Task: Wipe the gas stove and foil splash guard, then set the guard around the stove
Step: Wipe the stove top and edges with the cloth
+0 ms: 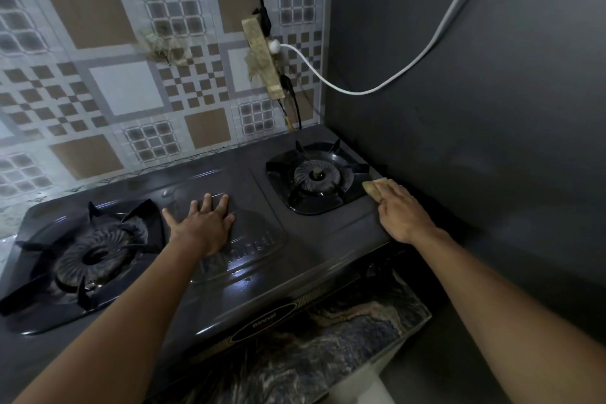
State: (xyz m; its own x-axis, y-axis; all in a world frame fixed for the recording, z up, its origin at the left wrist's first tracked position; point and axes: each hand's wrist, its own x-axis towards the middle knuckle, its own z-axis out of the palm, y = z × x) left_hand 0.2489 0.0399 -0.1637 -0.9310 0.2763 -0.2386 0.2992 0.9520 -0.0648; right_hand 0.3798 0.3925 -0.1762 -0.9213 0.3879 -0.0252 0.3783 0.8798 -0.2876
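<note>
A dark two-burner gas stove (295, 239) fills the middle of the head view. My left hand (203, 223) lies flat, fingers spread, on the raised centre panel between the burners. My right hand (401, 210) presses a yellowish sponge (373, 188) onto the stove's right edge, beside the right burner (316, 175). The left burner (98, 252) sits at the near left. No foil splash guard is visible.
A patterned tile wall (131, 92) stands behind the stove, with a power strip (262, 56) and a white cable (410, 65) hanging on it. A dark grey wall (475, 108) stands close along the stove's right side. The marble-pattern counter edge (344, 338) shows in front.
</note>
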